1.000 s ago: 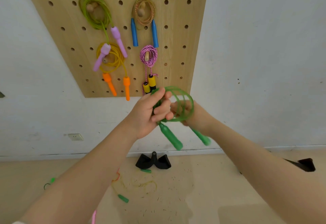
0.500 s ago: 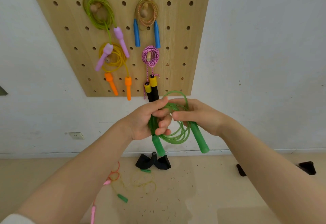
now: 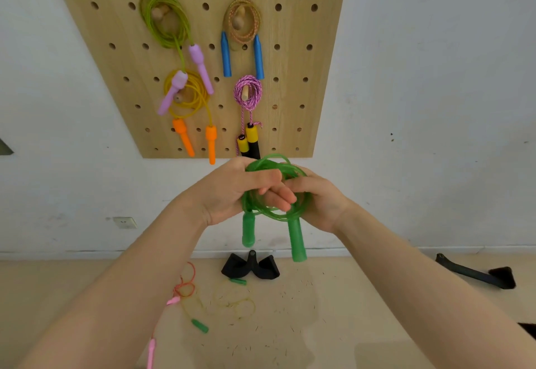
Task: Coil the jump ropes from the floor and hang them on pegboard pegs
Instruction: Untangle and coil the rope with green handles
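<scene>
Held at chest height below the pegboard (image 3: 293, 58): a green jump rope (image 3: 274, 217), wound into several loops, its two green handles (image 3: 296, 239) dangling straight down. Left hand (image 3: 229, 191) closed round the left side of the coil, thumb laid across the top strands; right hand (image 3: 314, 197) wrapped round the right side, fingers threaded through the loops, so both hands clamped on the same bundle. Probably light and springy plastic cord, smooth and a bit slippery, apt to spring open if released on one side; best pinched where all the strands cross, near the top, leaving an open eye to slip over a peg. Handles stiff and heavier than the cord, likely to swing and drag the coil downward once hung. Already on the board: a lime rope with lilac handles (image 3: 165, 20), a speckled rope with blue handles (image 3: 242, 24), a yellow rope with orange handles (image 3: 188, 98) and a pink braided rope with yellow-and-black handles (image 3: 248, 93), each on a wooden peg. Free holes plain on the right columns, though no spare peg visible there. Hanging yellow-and-black handles just above the hands, likely to be brushed on the way up. On the floor (image 3: 362, 310): a thin yellow rope with green handles (image 3: 232, 302), an orange rope with pink handles (image 3: 182, 289), both uncoiled, plus a black stand (image 3: 251, 267) by the wall.
</scene>
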Tool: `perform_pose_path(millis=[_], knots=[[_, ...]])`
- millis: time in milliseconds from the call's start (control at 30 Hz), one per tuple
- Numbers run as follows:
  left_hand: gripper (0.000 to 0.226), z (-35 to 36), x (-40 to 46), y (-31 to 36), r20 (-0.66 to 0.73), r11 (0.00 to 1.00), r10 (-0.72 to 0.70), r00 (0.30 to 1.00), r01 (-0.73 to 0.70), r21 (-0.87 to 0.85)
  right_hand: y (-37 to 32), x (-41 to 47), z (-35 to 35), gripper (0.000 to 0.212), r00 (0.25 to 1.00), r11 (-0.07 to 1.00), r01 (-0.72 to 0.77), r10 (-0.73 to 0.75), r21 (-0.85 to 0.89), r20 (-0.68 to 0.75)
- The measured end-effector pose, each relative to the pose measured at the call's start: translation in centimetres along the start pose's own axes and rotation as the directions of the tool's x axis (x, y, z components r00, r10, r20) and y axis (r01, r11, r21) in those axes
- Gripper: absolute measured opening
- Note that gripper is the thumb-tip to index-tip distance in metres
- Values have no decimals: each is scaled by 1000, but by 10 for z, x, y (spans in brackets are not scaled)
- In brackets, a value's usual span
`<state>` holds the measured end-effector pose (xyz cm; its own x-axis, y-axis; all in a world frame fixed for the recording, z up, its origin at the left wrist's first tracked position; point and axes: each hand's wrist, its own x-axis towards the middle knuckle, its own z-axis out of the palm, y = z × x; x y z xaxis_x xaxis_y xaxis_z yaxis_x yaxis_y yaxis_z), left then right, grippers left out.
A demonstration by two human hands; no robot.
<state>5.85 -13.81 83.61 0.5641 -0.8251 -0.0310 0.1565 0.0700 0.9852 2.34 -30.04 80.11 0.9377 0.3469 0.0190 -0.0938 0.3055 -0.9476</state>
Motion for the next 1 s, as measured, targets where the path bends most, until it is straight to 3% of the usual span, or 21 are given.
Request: perform_pose_path(millis=[100,167,267,400,500,600,667,767,800,900,967,1000], knots=[[12,5,-7,6,-285,964,127,950,-51,262,-2,1,5,12,998,999,48,-47,1,-38],[16,1,-9,2,-370,960,147,917,-42,277,-4,1,5,23,995,998,-5,-1,-60,-100],[22,0,-13,-9,-346,983,159,925,-114,146,-9,1,5,27,998,994,-22,17,-109,-53],[34,-3,-17,-28,-261,918,225,939,-294,-265,-26,3,-1,13,987,994,-15,32,-107,157],[36,4,-19,-35,-252,870,245,936,-327,-370,-28,5,-10,11,979,978,-24,65,-210,195],[32,7,-19,-33,-363,869,187,913,-326,-373,-11,14,-5,7,991,951,-42,79,-306,109],[19,4,-19,-30,-459,919,143,877,-290,-268,-3,19,4,14,994,932,-84,105,-351,41],[24,-1,-23,-22,-564,991,124,817,-128,33,-9,20,4,45,973,863,-186,227,-469,31],[24,-4,-25,-21,-589,988,137,796,-68,138,-15,18,2,46,958,812,-219,284,-541,38],[26,-14,-29,-21,-659,884,199,725,158,440,-25,14,-7,16,884,544,-280,468,-791,9],[24,-22,-29,-24,-670,795,214,711,271,543,-25,17,-9,14,879,334,-251,472,-909,-70],[25,-26,-29,-26,-673,772,205,711,305,558,-26,20,-8,15,894,285,-240,438,-928,-97]])
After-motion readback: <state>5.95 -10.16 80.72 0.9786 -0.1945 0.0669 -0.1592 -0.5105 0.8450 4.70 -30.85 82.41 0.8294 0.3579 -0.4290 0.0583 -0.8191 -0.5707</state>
